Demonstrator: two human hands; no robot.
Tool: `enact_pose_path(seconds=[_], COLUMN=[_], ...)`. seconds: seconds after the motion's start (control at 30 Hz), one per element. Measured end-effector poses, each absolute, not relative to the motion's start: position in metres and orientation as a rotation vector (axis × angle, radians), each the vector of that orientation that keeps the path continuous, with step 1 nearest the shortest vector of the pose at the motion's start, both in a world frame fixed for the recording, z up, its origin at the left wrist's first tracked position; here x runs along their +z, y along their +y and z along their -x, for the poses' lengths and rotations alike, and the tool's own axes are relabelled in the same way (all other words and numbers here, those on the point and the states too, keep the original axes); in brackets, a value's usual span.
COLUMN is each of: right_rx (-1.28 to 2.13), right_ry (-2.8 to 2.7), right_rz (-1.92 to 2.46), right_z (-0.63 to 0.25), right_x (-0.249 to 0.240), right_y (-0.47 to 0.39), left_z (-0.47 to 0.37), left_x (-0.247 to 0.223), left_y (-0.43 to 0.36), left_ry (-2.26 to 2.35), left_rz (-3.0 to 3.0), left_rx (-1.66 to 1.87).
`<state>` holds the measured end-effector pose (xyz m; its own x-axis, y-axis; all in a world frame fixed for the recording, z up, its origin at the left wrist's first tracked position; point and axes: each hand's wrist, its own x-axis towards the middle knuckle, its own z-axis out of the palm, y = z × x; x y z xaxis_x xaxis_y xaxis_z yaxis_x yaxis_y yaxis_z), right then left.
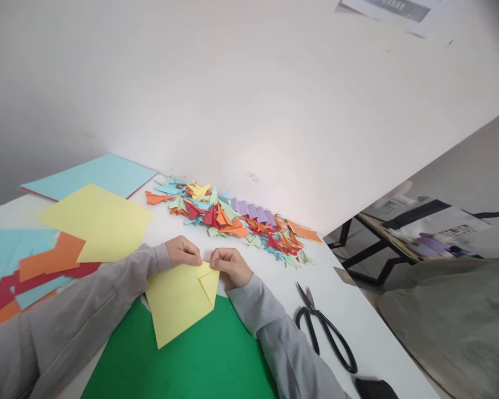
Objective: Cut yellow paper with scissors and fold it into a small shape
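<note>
White table (272, 277) against a pale wall (233, 88): a person's left hand (183, 252) and right hand (233, 267), close together, pinch the far edge of a partly folded yellow paper (178, 305), fingers closed, over a green mat (191, 360). Scissors (310, 307) lie rightward.

Loose, creased grey sleeves (77, 318) run to plain cuffs (162, 259).
</note>
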<state>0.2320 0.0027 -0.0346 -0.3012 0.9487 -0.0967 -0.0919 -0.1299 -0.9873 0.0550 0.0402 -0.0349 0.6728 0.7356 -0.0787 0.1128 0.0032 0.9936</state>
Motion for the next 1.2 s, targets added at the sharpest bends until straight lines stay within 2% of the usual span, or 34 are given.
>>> enact_pose_path(seconds=[0.73,1.2], right_rx=[1.620,1.627], right_ry=[-1.295,-1.475], right_rz=[0.930,1.028], right_z=[-0.244,-0.240], right_x=[-0.031,-0.027], right_y=[0.008,0.002], left_z=[-0.052,-0.056], left_x=[-0.030,-0.035], left_y=[0.041,0.038], left_ry=[0.734,0.744], left_rz=[-1.451,-1.665], left_rx=[0.637,0.563])
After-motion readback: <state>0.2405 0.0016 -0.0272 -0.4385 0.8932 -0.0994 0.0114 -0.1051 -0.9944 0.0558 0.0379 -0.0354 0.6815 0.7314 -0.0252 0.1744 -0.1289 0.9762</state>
